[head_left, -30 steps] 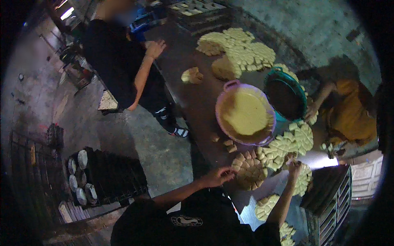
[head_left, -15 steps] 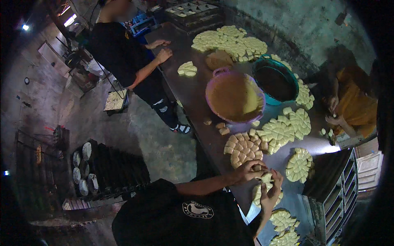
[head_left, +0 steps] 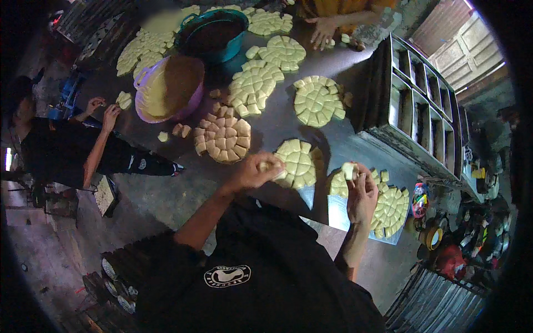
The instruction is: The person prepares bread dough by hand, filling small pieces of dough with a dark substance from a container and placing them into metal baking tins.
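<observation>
My left hand (head_left: 256,173) is closed, its fingers pinched round a small piece of dough that they partly hide. It is at the left edge of a round of cut pale dough (head_left: 296,161). Farther right, my right hand (head_left: 363,191) grips a pale dough piece (head_left: 349,170) between thumb and fingers. Below that piece lies another cut pale round (head_left: 337,186), partly covered by the hand. A brown cut round (head_left: 226,139) is just beyond my left hand. To the right of my right hand, more cut dough (head_left: 391,211) rests at the table's near edge.
A purple basin (head_left: 172,89) and a teal basin (head_left: 214,36) stand far left, with more cut dough around them. A metal rack of trays (head_left: 411,105) borders the right. One co-worker's hands (head_left: 105,114) are at the left edge; another person's hand (head_left: 323,32) lies at the far side.
My hands were together over a dough piece; now they are apart, each with a piece. The view has turned right, so the basins and co-worker appear farther left.
</observation>
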A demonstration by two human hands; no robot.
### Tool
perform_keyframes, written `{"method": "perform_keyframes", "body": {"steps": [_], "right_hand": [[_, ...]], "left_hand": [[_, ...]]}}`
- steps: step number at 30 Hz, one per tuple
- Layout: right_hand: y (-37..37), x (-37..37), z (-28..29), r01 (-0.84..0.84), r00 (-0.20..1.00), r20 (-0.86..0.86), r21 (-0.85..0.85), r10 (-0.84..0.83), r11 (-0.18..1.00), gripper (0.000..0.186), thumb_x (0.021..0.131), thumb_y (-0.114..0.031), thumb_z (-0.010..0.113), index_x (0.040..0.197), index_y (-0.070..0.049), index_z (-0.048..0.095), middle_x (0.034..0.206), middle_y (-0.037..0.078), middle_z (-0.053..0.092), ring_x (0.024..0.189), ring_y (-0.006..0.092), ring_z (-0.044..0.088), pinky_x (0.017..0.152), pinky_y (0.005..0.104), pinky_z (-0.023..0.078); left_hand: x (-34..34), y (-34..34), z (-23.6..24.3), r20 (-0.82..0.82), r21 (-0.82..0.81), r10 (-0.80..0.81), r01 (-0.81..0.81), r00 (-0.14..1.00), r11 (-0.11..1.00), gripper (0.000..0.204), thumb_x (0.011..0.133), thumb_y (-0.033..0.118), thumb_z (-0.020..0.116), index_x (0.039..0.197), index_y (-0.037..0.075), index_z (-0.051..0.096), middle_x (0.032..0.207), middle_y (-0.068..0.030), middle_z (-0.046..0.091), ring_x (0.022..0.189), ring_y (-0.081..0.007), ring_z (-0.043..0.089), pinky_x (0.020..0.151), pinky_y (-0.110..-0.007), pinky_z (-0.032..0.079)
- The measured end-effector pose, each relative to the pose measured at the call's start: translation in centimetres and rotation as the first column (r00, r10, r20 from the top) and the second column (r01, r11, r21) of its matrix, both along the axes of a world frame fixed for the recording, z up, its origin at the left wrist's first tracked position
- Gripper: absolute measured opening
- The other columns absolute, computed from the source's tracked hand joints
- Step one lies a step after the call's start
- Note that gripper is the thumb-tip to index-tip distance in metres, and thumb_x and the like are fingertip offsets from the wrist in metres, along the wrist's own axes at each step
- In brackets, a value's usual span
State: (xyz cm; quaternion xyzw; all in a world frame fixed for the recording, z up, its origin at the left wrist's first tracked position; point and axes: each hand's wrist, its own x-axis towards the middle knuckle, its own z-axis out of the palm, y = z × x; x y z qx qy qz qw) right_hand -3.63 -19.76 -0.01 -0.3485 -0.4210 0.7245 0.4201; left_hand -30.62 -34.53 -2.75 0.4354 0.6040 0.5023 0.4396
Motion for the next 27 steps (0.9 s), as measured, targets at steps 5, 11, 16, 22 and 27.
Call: {"method": "perform_keyframes", "body": {"steps": [5, 11, 16, 22, 27], "right_hand": [[-1.2, -1.7, 2.4, -0.114, 0.988, 0.131, 0.271, 0.081, 0.956, 0.041, 0.088, 0.005, 0.067, 0.128, 0.003, 0.056, 0.11, 0.007, 0.062, 0.102, 0.0141, 0.059, 0.093, 0.028, 0.047], [-4.1, -7.2, 2.2, -0.22, 0.971, 0.169, 0.362, 0.168, 0.906, 0.026, 0.085, 0.003, 0.07, 0.111, 0.002, 0.068, 0.113, 0.01, 0.062, 0.106, 0.0165, 0.058, 0.094, 0.0267, 0.042], [-6.0, -12.7, 3.1, -0.254, 0.966, 0.141, 0.382, 0.216, 0.888, 0.024, 0.085, 0.004, 0.07, 0.108, 0.004, 0.07, 0.11, 0.013, 0.067, 0.106, 0.0201, 0.062, 0.095, 0.0307, 0.047], [-9.8, -21.5, 5.3, -0.557, 0.829, 0.022, 0.14, 0.559, 0.819, 0.037, 0.084, 0.01, 0.065, 0.121, 0.005, 0.064, 0.109, 0.012, 0.07, 0.1, 0.0195, 0.066, 0.089, 0.0294, 0.052], [-15.1, -29.7, 8.6, -0.709, 0.682, 0.016, 0.261, 0.731, 0.655, 0.061, 0.084, 0.011, 0.063, 0.14, 0.001, 0.044, 0.125, 0.013, 0.061, 0.113, 0.0209, 0.062, 0.096, 0.0314, 0.051]], "left_hand": [[-0.7, 7.0, -2.7, -0.21, 0.223, 0.227, -0.18, 0.951, 0.958, 0.025, 0.094, 0.012, 0.066, 0.118, 0.003, 0.065, 0.113, -0.0064, 0.066, 0.107, -0.0153, 0.06, 0.094, -0.032, 0.049], [5.7, 2.6, 4.6, 0.001, 0.311, 0.301, -0.286, 0.954, 0.906, 0.019, 0.094, 0.014, 0.067, 0.111, 0.006, 0.068, 0.104, -0.0049, 0.064, 0.101, -0.0147, 0.063, 0.084, -0.028, 0.052], [3.3, -1.6, 5.9, 0.023, 0.291, 0.465, -0.451, 0.885, 0.844, 0.022, 0.099, 0.021, 0.059, 0.11, 0.004, 0.068, 0.107, -0.007, 0.064, 0.1, -0.0158, 0.061, 0.087, -0.031, 0.049], [-4.8, -4.5, 7.5, -0.289, 0.822, 0.766, -0.262, 0.574, 0.506, 0.052, 0.097, 0.055, 0.053, 0.106, 0.006, 0.069, 0.1, -0.0116, 0.065, 0.095, -0.0281, 0.065, 0.082, -0.037, 0.052], [-10.9, -6.7, 4.0, 0.248, 0.915, 0.516, -0.373, 0.82, 0.154, 0.045, 0.091, 0.048, 0.068, 0.104, 0.004, 0.066, 0.081, -0.0098, 0.066, 0.079, -0.0254, 0.067, 0.072, -0.037, 0.054]]}}
